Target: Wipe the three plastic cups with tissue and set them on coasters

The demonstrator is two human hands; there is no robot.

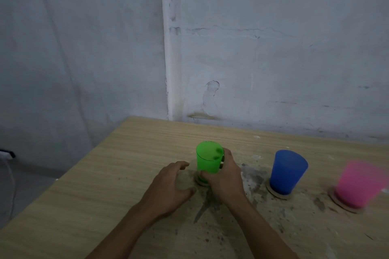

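- Head view: the right hand is gripping the green plastic cup, fingers wrapping round its far side and showing as dark tips through the translucent wall, thumb lying low on the near side
- The cup is standing upright under those fingers on a round coaster, whose edge is peeking out just below the thumb
- The left hand is resting on the wooden table just beside the cup, fingers loosely spread and holding nothing
- Judging the step as seating the cup: it is worth centring the base on the coaster before the fingers are letting go, then loosening thumb and fingers together so the light cup is not tipping
- The left hand is sitting close enough to steady the coaster if it is sliding
- Counting cups: three, namely green, blue cup and pink cup, the last one blurred
- Counting coasters: three, one showing under each cup
- No tissue is showing here
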